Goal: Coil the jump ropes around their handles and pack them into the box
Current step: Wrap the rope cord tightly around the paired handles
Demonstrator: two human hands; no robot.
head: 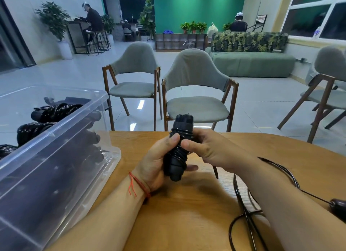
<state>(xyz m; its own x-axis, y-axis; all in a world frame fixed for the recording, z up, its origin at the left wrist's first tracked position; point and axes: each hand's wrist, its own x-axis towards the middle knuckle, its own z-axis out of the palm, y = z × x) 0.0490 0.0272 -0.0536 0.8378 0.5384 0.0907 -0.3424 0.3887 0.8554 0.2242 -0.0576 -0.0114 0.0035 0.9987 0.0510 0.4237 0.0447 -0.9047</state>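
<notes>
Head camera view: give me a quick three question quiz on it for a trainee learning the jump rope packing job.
1. True or false: the clear box already has coiled ropes in it.
2. Which hand grips the lower part of the wrapped handles? A: left hand. B: right hand. C: neither.
3. Fill in: the loose cord on the person's right lies on the wooden ____.

Key: 1 true. 2 A. 3 table.
</notes>
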